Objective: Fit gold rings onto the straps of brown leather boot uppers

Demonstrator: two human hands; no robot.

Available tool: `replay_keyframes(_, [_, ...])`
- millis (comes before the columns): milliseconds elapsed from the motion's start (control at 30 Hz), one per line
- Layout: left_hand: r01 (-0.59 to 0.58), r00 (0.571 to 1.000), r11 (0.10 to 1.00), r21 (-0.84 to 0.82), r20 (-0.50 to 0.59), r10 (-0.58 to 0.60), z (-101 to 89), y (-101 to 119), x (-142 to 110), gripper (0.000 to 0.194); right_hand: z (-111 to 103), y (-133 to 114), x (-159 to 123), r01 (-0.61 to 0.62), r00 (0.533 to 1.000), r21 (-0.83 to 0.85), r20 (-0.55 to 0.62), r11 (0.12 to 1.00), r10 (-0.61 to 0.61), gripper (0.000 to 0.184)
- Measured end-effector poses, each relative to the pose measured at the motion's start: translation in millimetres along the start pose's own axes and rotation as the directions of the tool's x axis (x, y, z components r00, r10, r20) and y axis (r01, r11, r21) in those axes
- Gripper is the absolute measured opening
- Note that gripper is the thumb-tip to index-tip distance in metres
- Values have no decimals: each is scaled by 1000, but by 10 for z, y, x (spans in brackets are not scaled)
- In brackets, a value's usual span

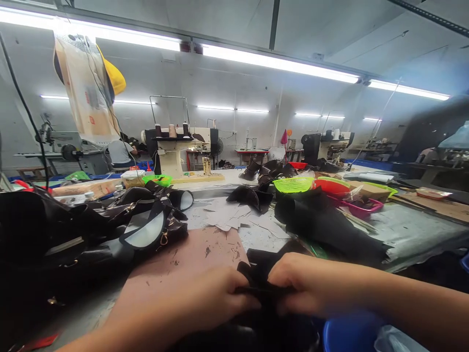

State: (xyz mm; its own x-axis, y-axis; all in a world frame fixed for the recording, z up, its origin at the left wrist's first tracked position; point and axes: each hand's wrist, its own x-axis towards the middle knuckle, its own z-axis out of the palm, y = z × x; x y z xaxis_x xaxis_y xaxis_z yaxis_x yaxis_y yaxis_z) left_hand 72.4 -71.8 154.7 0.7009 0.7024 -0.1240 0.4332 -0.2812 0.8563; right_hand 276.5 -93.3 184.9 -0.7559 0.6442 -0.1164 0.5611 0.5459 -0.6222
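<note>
Low in the middle of the head view, my left hand (216,298) and my right hand (304,281) both pinch a black piece of material (258,278). The hands are close together, with the piece folded between them over the table's near edge. Its lower part runs down into shadow, so its full shape is hidden. A pinkish-brown board (190,259) lies flat just left of and beyond my hands. To the right is a rolled black sheet (330,230). Scattered white paper pieces (229,215) lie past the board.
Dark leather pieces with metal clasps (146,220) are heaped on the left. Green (293,185) and red baskets (333,186) stand at the right back. A blue bin (348,332) sits below my right arm. Beyond the table is a sewing machine (179,151) with thread spools.
</note>
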Motion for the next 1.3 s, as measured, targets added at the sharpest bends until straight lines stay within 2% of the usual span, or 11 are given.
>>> replay_keyframes(100, [83, 986, 963, -255, -121, -117, 50, -77, 5, 16, -37, 27, -9, 43, 999, 43, 26, 998, -45, 9])
replay_keyframes(233, [61, 959, 923, -381, -233, -160, 114, -166, -16, 25, -68, 65, -13, 62, 997, 95, 46, 994, -67, 6])
replay_keyframes(367, [-120, 905, 856, -503, -410, -114, 153, -206, -47, 28, -74, 74, -15, 42, 998, 115, 38, 992, -47, 5])
replay_keyframes(567, [-228, 958, 569, -790, -285, -12, 215, -243, -1, 38, -76, 106, -20, 17, 998, 170, 56, 985, -27, 3])
replay_keyframes(800, [-305, 923, 533, -789, -384, -40, 285, -230, 86, 39, -108, 90, 21, -56, 998, 35, -13, 998, 57, 5])
replay_keyframes(900, [-367, 880, 593, -717, -475, -29, 323, -194, 119, 37, -32, 8, 76, -93, 978, -159, -202, 983, 60, 16])
replay_keyframes(1000, [-371, 861, 690, -621, -508, 6, 338, -186, 81, 35, 55, -57, 133, -76, 950, -286, -311, 955, -17, 13])
replay_keyframes(1100, [-361, 851, 669, -649, -523, -48, 282, -224, -61, 49, 95, -43, 109, -51, 929, -287, -366, 956, -61, 8])
replay_keyframes(1200, [-346, 832, 651, -675, -542, -121, 119, -246, -253, 56, 139, 37, 8, -117, 876, -257, -482, 959, -22, 8])
replay_keyframes(1267, [-238, 872, 815, -528, -486, -60, -28, -195, -344, 52, 207, 83, -48, -145, 849, -282, -528, 948, -28, 5])
replay_keyframes(1300, [-168, 910, 916, -365, -415, 2, -95, -144, -363, 51, 251, 93, -62, -139, 844, -319, -533, 937, -56, 3])
